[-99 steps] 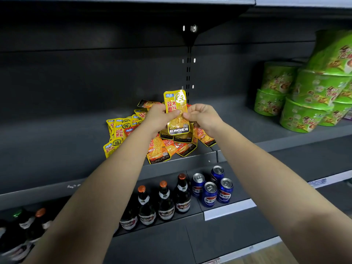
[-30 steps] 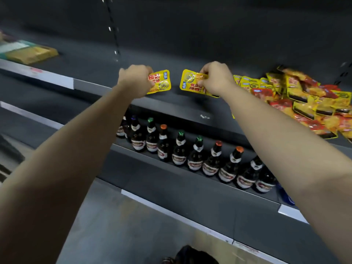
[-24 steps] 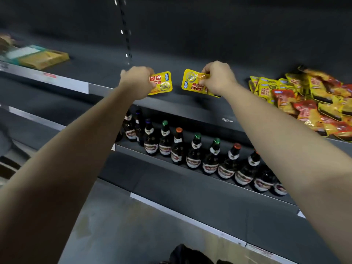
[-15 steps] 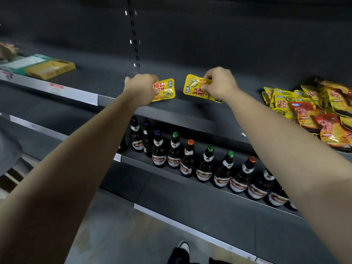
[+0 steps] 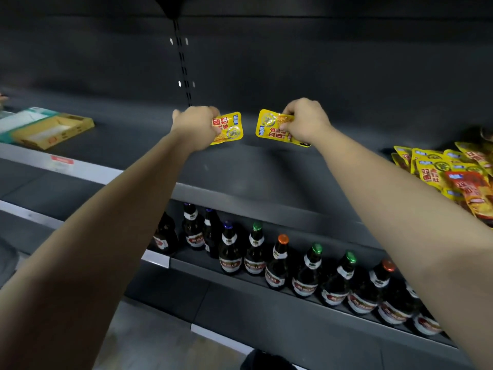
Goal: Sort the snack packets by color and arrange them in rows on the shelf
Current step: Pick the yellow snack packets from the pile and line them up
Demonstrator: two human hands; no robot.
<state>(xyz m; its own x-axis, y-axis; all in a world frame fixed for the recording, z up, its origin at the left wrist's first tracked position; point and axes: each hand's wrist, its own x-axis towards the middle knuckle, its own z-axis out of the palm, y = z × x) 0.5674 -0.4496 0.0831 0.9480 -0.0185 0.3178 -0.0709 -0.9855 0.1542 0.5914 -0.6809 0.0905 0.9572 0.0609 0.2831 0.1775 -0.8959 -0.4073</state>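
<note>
We see both arms stretched out over the dark shelf (image 5: 240,166), each hand holding one yellow snack packet above its bare surface. The left hand (image 5: 196,126) is curled into a fist around the near end of the left packet (image 5: 229,128). Most of that packet sticks out to the right of the knuckles, with its red lettering and round emblem facing us. The right hand (image 5: 306,121) pinches the right packet (image 5: 272,126) between thumb and bent fingers at its right side. The packet's body juts out to the left of the fingers and a dark lower corner shows beneath the hand. The two packets face each other across a small gap and do not touch. We cannot tell whether either one rests on the shelf or hangs just above it.

Well off to the right on the same shelf lies the pile of packets (image 5: 448,172), mostly yellow with some orange-red ones overlapping at the edge. At the far left of the shelf we see a shallow yellow cardboard tray (image 5: 53,129). On the level below, a row of dark bottles (image 5: 280,260) stands upright with caps of blue, green and orange.
</note>
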